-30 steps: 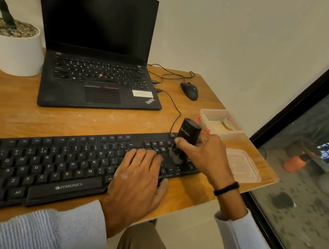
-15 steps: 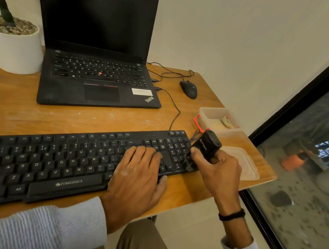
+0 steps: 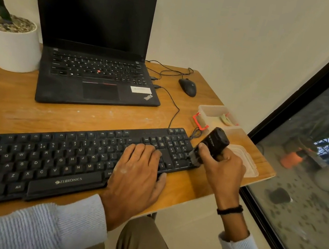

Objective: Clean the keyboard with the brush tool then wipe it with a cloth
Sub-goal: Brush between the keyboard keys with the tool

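Desk holds laptop and mouse; right grip clasps brush tool, left grip flat on keyboard

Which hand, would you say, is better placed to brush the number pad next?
Right: the right hand grips the brush tool, bristles at the keyboard number pad; the left hand lies flat on keys.

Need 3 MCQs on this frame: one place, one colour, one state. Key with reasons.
1. Where does the black handheld brush tool touch the black full-size keyboard? A left end B right end C space bar
2. The round plant pot is: A white B red C black
3. The left hand is: A lifted off the desk B gripping a cloth C resting flat on the keys
Key: B, bristles meet the number-pad edge; A, the pot is plainly white; C, it lies open across the keys.
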